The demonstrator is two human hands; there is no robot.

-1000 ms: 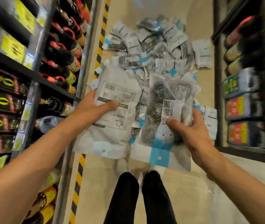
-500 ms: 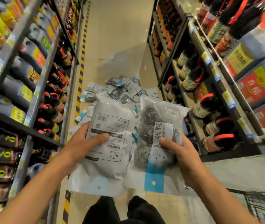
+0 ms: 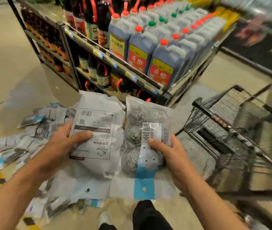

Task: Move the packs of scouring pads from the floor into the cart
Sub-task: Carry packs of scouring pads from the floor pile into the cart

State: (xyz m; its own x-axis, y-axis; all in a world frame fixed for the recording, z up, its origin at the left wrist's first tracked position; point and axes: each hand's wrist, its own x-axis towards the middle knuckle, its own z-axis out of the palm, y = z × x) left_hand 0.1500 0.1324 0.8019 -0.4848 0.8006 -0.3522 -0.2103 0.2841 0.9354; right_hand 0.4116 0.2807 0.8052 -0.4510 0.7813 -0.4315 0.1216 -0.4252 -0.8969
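packs (image 3: 148, 146): glossy crinkled plastic, metal wool | cart (image 3: 218, 130): black wire

Held packs: one in left hand (image 3: 60, 145), at 11 o'clock; one in right hand (image 3: 171, 151), at 1 o'clock, side by side. Floor pile (image 3: 25, 135): 9 o'clock. Cart (image 3: 223, 130): 3 o'clock. Shelving (image 3: 120, 67): 12 o'clock, behind packs.

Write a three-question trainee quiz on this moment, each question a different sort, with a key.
1. True or false: the cart stands to the person's right.
2. Multiple choice: the left hand holds A) a bottle B) a pack with its printed label facing up C) nothing.
3. Fill in: the right hand grips a clear pack showing steel ___ pads.

More packs lie on the floor.

Key: 1 true; 2 B; 3 scouring.
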